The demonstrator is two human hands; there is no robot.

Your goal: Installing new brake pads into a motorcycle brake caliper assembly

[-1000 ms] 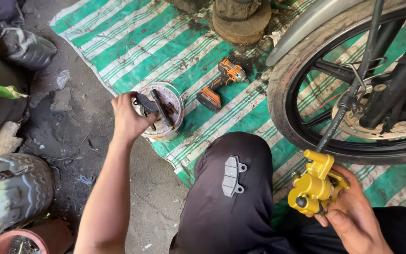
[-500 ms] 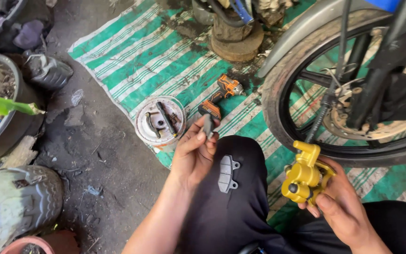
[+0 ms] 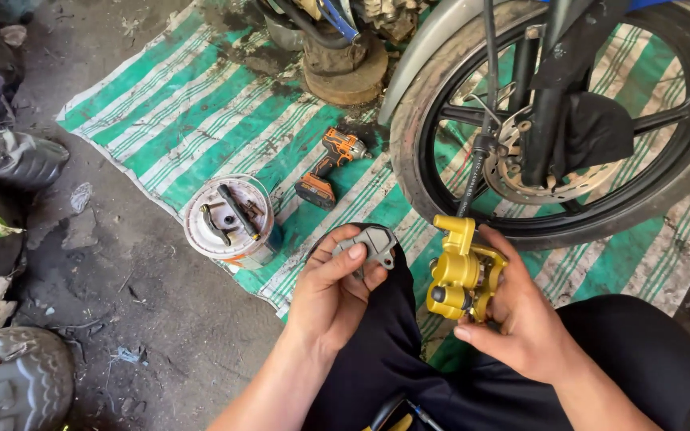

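The single head-worn camera looks steeply down from close above the person's lap, facing forward over a striped mat (image 3: 201,104) on the floor toward a motorcycle wheel (image 3: 569,136) near ahead

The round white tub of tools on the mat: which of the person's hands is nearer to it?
Left. The left hand, holding a grey brake pad, is just right of the tub; the right hand is farther right.

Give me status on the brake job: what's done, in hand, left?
Done: the yellow brake caliper is off the brake disc, hanging on its hose by the front wheel. In hand: right hand holds the caliper; left hand holds a grey brake pad over the knee. Left: pad not yet in the caliper, caliper not back on the disc.
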